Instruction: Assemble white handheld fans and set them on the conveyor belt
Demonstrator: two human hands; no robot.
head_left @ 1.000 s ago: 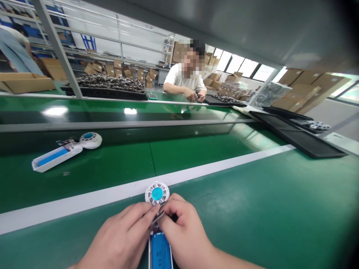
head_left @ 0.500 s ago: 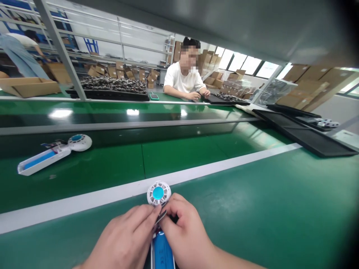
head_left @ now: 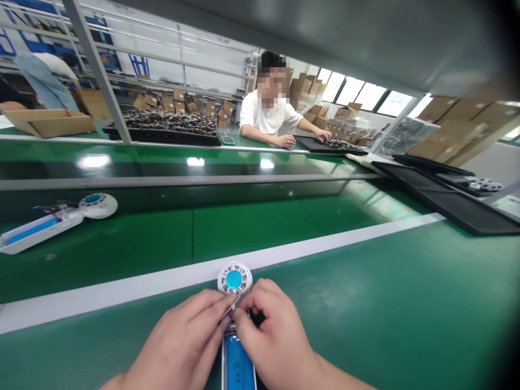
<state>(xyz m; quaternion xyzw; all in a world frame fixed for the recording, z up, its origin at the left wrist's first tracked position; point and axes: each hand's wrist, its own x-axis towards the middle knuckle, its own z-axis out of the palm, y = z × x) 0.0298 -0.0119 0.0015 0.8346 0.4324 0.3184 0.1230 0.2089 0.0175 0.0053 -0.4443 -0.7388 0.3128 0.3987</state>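
Leftward has drifted the spare fan [head_left: 52, 219]; both hands' fingers [head_left: 227, 313] pinch the near fan [head_left: 234, 280], labels unreadable.

Your left hand [head_left: 184, 346] and right hand [head_left: 272, 338] sat low, close together, knuckles up, fingertips [head_left: 227, 314] pinched and meeting at centre; forearms angled inward.
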